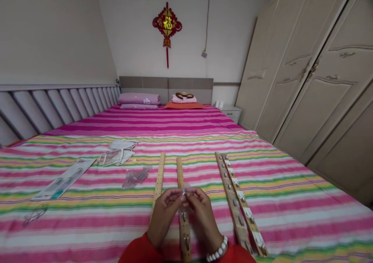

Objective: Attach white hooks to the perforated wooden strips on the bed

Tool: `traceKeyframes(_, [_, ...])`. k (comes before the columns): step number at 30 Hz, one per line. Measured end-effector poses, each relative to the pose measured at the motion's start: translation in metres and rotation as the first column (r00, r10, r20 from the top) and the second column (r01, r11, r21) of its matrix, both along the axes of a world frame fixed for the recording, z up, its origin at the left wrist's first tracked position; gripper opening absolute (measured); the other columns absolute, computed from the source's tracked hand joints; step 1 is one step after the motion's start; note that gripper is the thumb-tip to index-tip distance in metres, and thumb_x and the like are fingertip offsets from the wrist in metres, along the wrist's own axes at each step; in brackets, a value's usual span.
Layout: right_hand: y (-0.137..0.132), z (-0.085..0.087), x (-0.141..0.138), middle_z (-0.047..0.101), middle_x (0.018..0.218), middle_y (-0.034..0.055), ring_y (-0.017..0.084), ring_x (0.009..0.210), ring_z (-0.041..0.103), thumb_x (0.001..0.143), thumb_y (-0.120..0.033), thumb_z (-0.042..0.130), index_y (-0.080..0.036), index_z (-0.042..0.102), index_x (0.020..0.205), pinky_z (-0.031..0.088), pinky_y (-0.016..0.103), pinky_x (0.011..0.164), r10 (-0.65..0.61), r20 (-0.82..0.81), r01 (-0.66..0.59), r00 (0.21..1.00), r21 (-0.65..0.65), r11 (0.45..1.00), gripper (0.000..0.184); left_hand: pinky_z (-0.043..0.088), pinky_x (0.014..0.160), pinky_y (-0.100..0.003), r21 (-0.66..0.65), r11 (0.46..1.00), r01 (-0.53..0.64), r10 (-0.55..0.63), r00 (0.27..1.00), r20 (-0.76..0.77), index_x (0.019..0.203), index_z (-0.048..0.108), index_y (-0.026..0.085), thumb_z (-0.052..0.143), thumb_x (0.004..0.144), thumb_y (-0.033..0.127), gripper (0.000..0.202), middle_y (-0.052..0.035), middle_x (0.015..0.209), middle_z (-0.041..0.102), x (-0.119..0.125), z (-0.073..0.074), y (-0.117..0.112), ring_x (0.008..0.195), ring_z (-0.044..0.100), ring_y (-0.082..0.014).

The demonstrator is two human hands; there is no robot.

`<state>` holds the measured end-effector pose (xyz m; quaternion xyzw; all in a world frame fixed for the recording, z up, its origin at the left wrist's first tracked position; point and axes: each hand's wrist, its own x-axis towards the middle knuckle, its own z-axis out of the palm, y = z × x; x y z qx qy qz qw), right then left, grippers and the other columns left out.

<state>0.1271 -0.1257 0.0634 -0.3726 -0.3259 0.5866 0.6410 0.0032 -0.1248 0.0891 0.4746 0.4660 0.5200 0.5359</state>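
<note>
My left hand point(166, 210) and my right hand point(203, 208) meet above a perforated wooden strip point(180, 173), fingertips pinched together. Between them is a small clear plastic packet point(186, 187) with a tiny shiny glint at the fingertips; its contents are too small to make out. Small metal pieces point(183, 216) sit on the strip's near part, below my hands. Just left of it lies a second holed strip point(159, 177), partly hidden by my left hand. To the right are a strip bearing metal pieces point(230, 181) and another strip with white pieces point(240, 195).
A clear bag of small items point(135, 176) lies to the left. Beyond it are flat packets point(118, 154), a long card package point(65, 178) and a loose clear tangle point(35, 214). Striped cloth point(96, 232) covers the bed; wardrobes point(320, 100) stand on the right.
</note>
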Motion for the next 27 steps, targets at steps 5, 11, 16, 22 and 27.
traceKeyframes(5, [0.003, 0.002, 0.003, 0.068, 0.068, 0.0014, 0.013, 0.061, 0.062, 0.062, -0.03, 0.081, -0.017, 0.068, 0.072, 0.05, 0.022, 0.057, -0.031, -0.125, 0.02, 0.992, -0.091, 0.996, 0.021, 0.049, 0.067, -0.026, -0.076, 0.996, -0.041, 0.042, 0.999, 0.01, 0.082, 0.071, 0.016, 0.078, 0.058, 0.048, 0.041, -0.0064, 0.079, 0.073, -0.001, -0.004, 0.003, 0.075, 0.066, -0.0188])
traceKeyframes(11, [0.005, -0.001, 0.001, 0.071, 0.072, 0.0042, 0.014, 0.066, 0.066, 0.062, -0.029, 0.082, -0.016, 0.07, 0.076, 0.052, 0.023, 0.061, 0.011, -0.158, -0.03, 0.987, -0.116, 0.993, 0.023, 0.047, 0.061, -0.025, -0.135, 0.991, -0.018, 0.021, 1.0, 0.018, 0.077, 0.07, 0.015, 0.078, 0.057, 0.047, 0.038, -0.0061, 0.075, 0.073, 0.002, -0.011, 0.008, 0.069, 0.064, -0.0168])
traceKeyframes(16, [0.009, 0.001, 0.003, 0.07, 0.067, 0.0022, 0.012, 0.058, 0.062, 0.06, -0.03, 0.083, -0.016, 0.07, 0.072, 0.049, 0.023, 0.057, 0.023, -0.149, -0.038, 0.989, -0.099, 0.994, 0.022, 0.051, 0.073, -0.03, -0.17, 0.985, 0.037, -0.013, 0.99, 0.14, 0.081, 0.07, 0.014, 0.087, 0.046, 0.037, 0.045, -0.0086, 0.081, 0.073, 0.003, -0.008, 0.014, 0.078, 0.066, -0.0194])
traceKeyframes(22, [0.012, 0.003, 0.0, 0.067, 0.062, 0.0014, 0.01, 0.055, 0.057, 0.059, -0.031, 0.082, -0.015, 0.07, 0.068, 0.041, 0.02, 0.051, 0.08, -0.106, -0.09, 0.991, -0.097, 0.991, 0.022, 0.043, 0.059, -0.022, -0.172, 0.985, 0.016, 0.003, 0.994, 0.113, 0.067, 0.065, 0.014, 0.083, 0.048, 0.043, 0.039, -0.0017, 0.063, 0.066, 0.004, -0.004, 0.022, 0.06, 0.057, -0.0111])
traceKeyframes(27, [0.025, 0.0, 0.01, 0.065, 0.06, -0.0008, 0.011, 0.052, 0.052, 0.058, -0.038, 0.082, -0.017, 0.072, 0.078, 0.038, 0.021, 0.049, -0.05, 0.046, 0.052, 0.998, -0.051, 0.997, 0.031, 0.036, 0.052, -0.02, -0.213, 0.976, 0.042, -0.039, 0.999, 0.02, 0.063, 0.061, 0.016, 0.079, 0.05, 0.045, 0.037, 0.0033, 0.054, 0.058, -0.006, 0.001, 0.037, 0.051, 0.05, -0.0081])
